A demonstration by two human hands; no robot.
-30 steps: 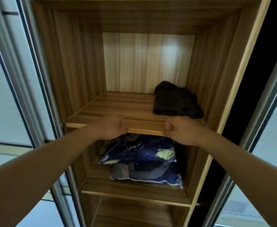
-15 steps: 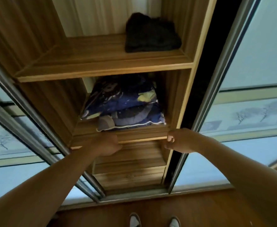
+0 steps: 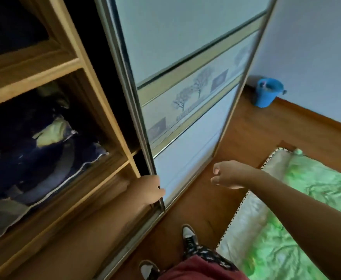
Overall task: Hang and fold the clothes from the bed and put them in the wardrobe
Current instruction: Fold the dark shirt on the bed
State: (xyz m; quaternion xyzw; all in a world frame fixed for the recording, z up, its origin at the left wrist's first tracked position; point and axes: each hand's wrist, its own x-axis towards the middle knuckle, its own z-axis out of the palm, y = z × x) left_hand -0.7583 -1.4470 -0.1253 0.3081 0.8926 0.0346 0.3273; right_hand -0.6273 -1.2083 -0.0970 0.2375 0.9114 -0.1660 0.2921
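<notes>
The left hand [image 3: 149, 190] grips the metal edge of the sliding door [image 3: 185, 47] low down, near the centre of view, thumb on the front face. The right hand [image 3: 229, 174] hangs in the air at 3 o'clock of it, fingers loosely curled, holding nothing.

The wardrobe [image 3: 97, 93] stands open at 9 o'clock. On its shelf [image 3: 74, 197] lies a dark blue folded pile [image 3: 34, 150] with a pale patch and white piping, its corner reaching out over the shelf's front edge. It looks soft and light, and likely to slump or unfold if tugged by one corner; two flat hands under it would suit better. The bed [image 3: 296, 219], under a green sheet, is at 4 o'clock; no loose clothes show on the part in view.

The door looks rigid, a framed panel on a floor track, probably heavy enough to run on once pushed. The upright frame is the sound place to hold it, not the pale panel. If it slides toward 9 o'clock, fingers wrapped round the edge could be pinched against the wardrobe.

A blue bucket [image 3: 266, 93] stands at 2 o'clock on the floor [image 3: 246, 128].
</notes>
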